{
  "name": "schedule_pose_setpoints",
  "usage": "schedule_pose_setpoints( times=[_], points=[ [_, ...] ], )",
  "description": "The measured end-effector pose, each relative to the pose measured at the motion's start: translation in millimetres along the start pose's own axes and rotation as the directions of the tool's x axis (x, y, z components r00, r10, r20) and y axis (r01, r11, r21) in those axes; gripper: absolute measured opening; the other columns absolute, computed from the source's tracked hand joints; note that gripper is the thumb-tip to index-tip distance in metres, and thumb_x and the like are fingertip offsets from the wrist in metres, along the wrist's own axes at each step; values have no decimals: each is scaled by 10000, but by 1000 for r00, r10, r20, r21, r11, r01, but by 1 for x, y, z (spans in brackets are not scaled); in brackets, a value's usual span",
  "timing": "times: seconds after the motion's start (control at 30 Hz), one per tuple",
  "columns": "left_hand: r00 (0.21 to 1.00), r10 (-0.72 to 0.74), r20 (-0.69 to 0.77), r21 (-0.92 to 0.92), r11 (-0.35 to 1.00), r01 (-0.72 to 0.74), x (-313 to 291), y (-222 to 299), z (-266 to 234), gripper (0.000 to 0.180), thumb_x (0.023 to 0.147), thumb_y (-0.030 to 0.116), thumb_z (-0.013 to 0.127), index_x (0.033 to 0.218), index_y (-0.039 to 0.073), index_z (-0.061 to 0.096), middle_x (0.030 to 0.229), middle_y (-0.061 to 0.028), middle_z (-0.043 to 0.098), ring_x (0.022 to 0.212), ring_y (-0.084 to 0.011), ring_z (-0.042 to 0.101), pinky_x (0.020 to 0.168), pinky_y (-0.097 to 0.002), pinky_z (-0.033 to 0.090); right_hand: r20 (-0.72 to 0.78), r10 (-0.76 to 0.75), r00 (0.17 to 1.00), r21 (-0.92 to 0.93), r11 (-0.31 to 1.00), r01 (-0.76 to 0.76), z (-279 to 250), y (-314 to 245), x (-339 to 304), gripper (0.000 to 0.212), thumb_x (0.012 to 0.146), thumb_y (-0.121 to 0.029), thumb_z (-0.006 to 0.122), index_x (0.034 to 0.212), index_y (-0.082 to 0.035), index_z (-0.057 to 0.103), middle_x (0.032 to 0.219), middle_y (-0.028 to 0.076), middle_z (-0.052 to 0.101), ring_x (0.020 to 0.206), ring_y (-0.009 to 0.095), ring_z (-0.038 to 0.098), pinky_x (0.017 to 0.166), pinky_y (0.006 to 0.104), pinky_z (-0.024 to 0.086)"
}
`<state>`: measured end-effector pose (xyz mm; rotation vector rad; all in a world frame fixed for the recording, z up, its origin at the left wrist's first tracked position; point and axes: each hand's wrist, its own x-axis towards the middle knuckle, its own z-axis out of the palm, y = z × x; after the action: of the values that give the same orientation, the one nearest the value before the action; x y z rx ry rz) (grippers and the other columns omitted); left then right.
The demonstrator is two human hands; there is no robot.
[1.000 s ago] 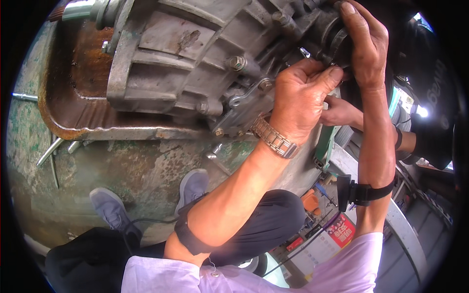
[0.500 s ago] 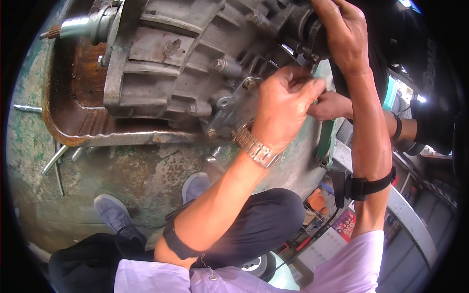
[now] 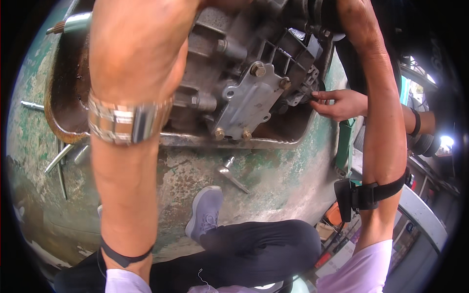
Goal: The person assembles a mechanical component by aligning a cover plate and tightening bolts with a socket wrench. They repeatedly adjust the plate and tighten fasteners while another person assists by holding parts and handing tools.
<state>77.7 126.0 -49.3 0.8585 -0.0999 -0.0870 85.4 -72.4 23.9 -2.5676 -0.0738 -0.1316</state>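
A grey metal gearbox (image 3: 210, 51) lies in a rusty, shallow metal tray (image 3: 58, 97). My left hand (image 3: 139, 46) is raised over the gearbox's left part, large and smeared by motion. Its fingers pass out at the top edge, so what they hold is hidden. My right hand (image 3: 354, 19) is at the upper right, beside a dark round part at the gearbox's end; its fingers are cut off too. Between my arms shows a flat cover plate (image 3: 249, 105) with several bolts. Another person's hand (image 3: 339, 104) touches a ribbed metal piece (image 3: 305, 88) at the tray's right corner.
On the worn green surface in front of the tray lies a ratchet-like tool (image 3: 232, 175). Metal rods (image 3: 59, 158) stick out at the left. A green metal part (image 3: 345, 146) and a grey rail (image 3: 422, 207) are at the right. My shoe (image 3: 202, 210) is below.
My left hand has left the gearbox's right end and swung left and up toward the view. The view has shifted, baring the cover plate. My right hand stays at the upper right.
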Motion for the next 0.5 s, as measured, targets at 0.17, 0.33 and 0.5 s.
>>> schedule_pose_setpoints(
  times=[0.17,0.33,0.5],
  points=[
    [960,-200,197,328,936,128,24,24,25,162,990,99,587,1018,-48,651,858,-95,686,719,-149,655,657,-277,557,156,44,987,0,999,-44,-13,-4,3,565,1024,-474,542,937,58,712,722,36,627,658,99,563,582,289,438],
    [968,-183,169,438,894,93,28,22,39,170,961,110,634,1013,-47,675,833,-78,694,707,-123,636,631,-272,528,14,184,983,-127,975,-180,-13,2,16,576,1021,-446,557,845,78,715,633,45,601,588,103,534,540,316,419],
    [991,-61,119,522,853,-10,24,5,33,143,938,63,615,955,-59,688,804,-81,693,709,-125,625,646,-289,511,-24,49,998,12,999,-49,-6,5,9,494,1042,-374,548,930,69,737,687,13,616,624,75,529,561,275,407]
  ],
)
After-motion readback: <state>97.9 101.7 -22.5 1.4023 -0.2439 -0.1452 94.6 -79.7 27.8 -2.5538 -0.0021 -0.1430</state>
